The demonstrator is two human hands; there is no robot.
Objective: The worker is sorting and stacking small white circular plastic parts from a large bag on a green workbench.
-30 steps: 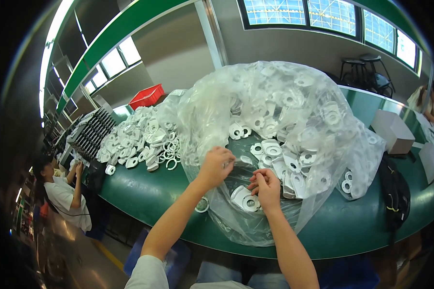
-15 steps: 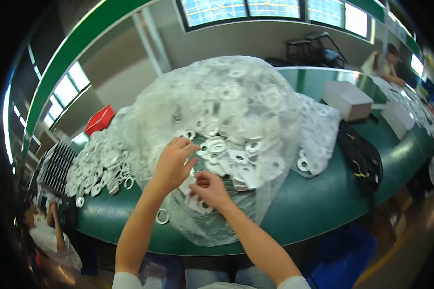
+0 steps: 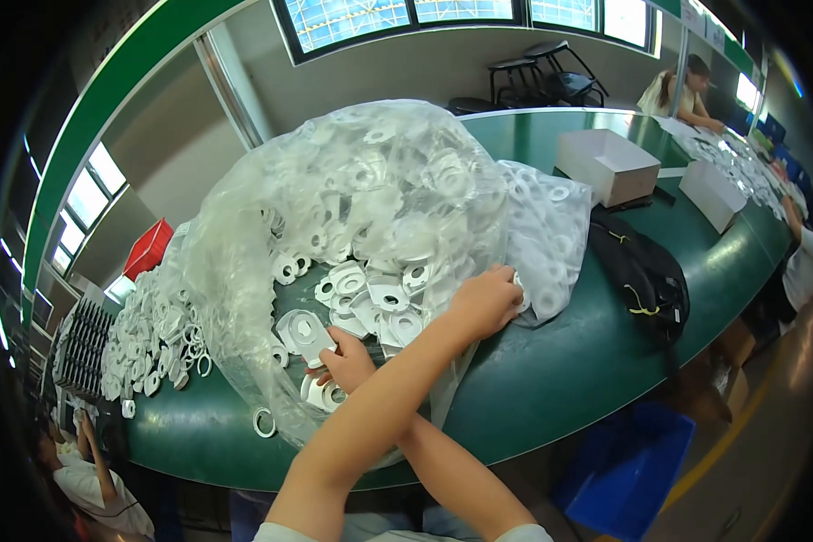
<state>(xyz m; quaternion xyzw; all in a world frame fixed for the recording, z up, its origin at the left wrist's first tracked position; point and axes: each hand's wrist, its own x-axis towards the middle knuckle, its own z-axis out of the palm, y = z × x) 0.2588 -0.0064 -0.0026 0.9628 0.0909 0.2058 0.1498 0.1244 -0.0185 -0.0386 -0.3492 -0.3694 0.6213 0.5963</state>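
Note:
My forearms cross, the left one over the right. My left hand has reached to the right, to the mouth of a smaller clear bag of white rings. Its fingers are curled on a white ring, mostly hidden by the fingertips. My right hand pinches a flat white plate with a round raised middle by its edge, inside the opening of the large clear plastic bag. White plates with ring centres lie heaped in that bag.
Loose white parts are piled at the left, near a red bin and black stacked trays. A single ring lies near the table's front edge. At the right are a black bag and white boxes. Other people sit around the table.
My left hand has swung from the large bag rightward to the smaller bag, crossing over my right arm. My right hand now grips a plate. The view has shifted, moving the scene left.

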